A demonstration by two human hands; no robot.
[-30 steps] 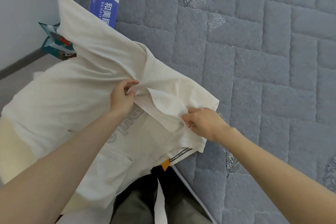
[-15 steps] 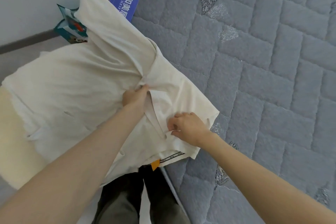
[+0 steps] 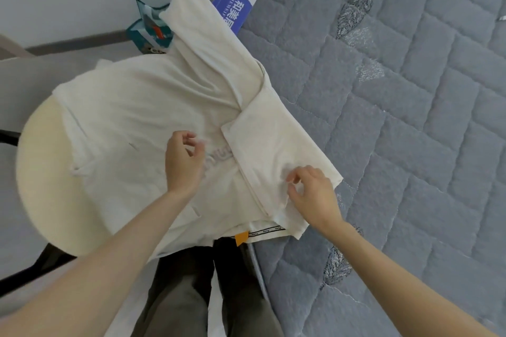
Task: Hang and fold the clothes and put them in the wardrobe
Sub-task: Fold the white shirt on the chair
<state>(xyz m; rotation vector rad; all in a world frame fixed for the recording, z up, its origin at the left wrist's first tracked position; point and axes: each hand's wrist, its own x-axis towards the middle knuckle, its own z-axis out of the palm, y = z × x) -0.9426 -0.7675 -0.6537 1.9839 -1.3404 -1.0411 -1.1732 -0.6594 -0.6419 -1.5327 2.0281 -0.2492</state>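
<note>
A cream-white T-shirt (image 3: 137, 128) lies spread across a round pale stool (image 3: 46, 186) and the edge of the grey quilted mattress (image 3: 397, 145). One side of the shirt is folded inward as a flat panel (image 3: 273, 150), with a sleeve stretching up toward the wall. My left hand (image 3: 183, 161) hovers over the shirt's middle, fingers loosely curled and holding nothing. My right hand (image 3: 312, 191) hangs just above the folded panel's lower part, fingers relaxed, gripping no cloth. A striped hem label with an orange tag (image 3: 242, 238) shows at the shirt's near edge.
A blue and white printed card (image 3: 235, 5) lies at the mattress's top corner. A teal packet (image 3: 147, 30) sits by the wall behind the stool. My legs in dark trousers (image 3: 197, 290) stand between stool and mattress.
Both hands pinched the shirt's side and folded it inward. They have now let go and lifted slightly, leaving the panel lying flat.
</note>
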